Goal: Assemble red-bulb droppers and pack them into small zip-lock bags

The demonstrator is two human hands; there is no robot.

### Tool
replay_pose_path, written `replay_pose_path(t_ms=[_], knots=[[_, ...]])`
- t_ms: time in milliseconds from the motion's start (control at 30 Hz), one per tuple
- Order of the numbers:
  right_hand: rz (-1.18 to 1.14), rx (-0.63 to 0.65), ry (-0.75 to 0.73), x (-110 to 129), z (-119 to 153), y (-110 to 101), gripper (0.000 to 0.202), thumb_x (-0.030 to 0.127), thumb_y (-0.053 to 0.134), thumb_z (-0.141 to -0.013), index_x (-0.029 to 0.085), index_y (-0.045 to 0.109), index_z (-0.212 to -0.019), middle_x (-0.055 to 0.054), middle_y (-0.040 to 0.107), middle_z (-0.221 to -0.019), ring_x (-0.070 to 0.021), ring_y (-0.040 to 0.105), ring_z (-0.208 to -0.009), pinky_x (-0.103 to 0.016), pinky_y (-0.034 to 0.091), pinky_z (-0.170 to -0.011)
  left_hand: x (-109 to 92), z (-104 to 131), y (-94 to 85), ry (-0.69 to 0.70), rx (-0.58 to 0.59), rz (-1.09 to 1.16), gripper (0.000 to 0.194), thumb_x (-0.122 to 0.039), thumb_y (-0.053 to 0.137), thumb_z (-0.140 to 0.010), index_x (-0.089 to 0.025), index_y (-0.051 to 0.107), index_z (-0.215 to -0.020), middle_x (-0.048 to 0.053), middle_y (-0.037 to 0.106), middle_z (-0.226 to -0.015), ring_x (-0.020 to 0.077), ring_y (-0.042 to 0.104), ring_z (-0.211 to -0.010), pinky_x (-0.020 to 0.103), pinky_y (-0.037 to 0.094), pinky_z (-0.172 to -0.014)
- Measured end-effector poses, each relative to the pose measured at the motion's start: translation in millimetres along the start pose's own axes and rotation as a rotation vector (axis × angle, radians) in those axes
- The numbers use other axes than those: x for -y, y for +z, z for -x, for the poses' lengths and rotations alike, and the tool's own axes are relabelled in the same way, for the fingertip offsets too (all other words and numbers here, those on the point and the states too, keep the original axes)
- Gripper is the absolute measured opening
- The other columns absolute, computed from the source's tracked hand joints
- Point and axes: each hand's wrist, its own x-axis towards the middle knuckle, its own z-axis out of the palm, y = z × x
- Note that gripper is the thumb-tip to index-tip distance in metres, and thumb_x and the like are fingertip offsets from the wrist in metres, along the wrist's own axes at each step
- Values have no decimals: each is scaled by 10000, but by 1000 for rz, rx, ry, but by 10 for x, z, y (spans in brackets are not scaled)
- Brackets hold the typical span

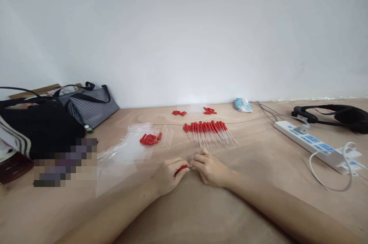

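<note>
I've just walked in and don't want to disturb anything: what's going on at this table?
A person's left hand grips a red bulb, while the right hand seems to pinch a clear tube at its end, mostly hidden. Beyond the hands lies a row of bulb-topped tubes. Left of that row are bare tubes and loose bulbs, some over clear bags. Two smaller groups of bulbs lie nearer the wall.
</note>
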Motion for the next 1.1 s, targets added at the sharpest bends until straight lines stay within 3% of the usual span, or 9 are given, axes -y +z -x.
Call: replay_pose_path(t_ms=[167,267,333,467,600,733,967,1100], knots=[[-32,-15,113,6,-2,-45,195,154,383,-857,151,574,-896,-47,592,-772,-134,474,-680,-286,255,-681,33,-19,-8,-29,7,16,186,-224,405,-857,-165,578,-819,27,608,-747,132,567,-689,231,442,-644],[2,-63,250,-64,36,-118,163,199,429,-845,175,587,-877,-38,618,-772,-149,504,-725,-293,235,-677,137,-17,-94,-54,-49,-73,234,-310,506,-810,-183,554,-1000,50,612,-912,174,559,-843,288,435,-766],[38,-128,392,-163,62,-161,168,219,437,-840,186,599,-817,-35,628,-769,-157,515,-746,-294,224,-677,265,-8,-190,-123,-154,-227,372,-358,561,-762,-192,516,-1092,72,582,-1023,224,513,-956,359,387,-854],[89,-327,800,-455,51,-193,202,282,432,-836,194,608,-793,-31,654,-794,-165,549,-757,-300,214,-687,594,21,-381,-380,-353,-526,294,-320,554,-745,-182,574,-1004,86,586,-998,267,483,-962,401,359,-844],[140,-419,1114,-730,-4,-163,201,265,421,-818,181,598,-860,-42,665,-834,-172,571,-729,-312,218,-707,803,56,-468,-564,-389,-636,256,-319,546,-747,-186,604,-958,79,579,-992,271,476,-974,399,350,-833],[169,-354,1198,-835,-18,-100,213,247,413,-803,189,597,-893,-47,661,-897,-184,574,-778,-321,221,-737,848,69,-455,-649,-318,-589,261,-336,538,-753,-209,602,-971,68,575,-1000,254,491,-985,396,344,-854],[187,-76,1243,-773,-84,-13,269,264,402,-799,202,623,-938,-79,669,-813,-216,571,-799,-359,225,-767,863,59,-424,-655,-257,-585,306,-316,554,-737,-200,591,-1017,82,555,-1062,254,488,-1029,386,349,-875],[189,-45,1237,-770,-135,6,282,295,396,-804,210,621,-953,-69,668,-778,-208,574,-803,-356,226,-773,871,60,-425,-666,-255,-592,310,-318,552,-739,-201,588,-1023,82,550,-1067,255,482,-1030,390,350,-876]])
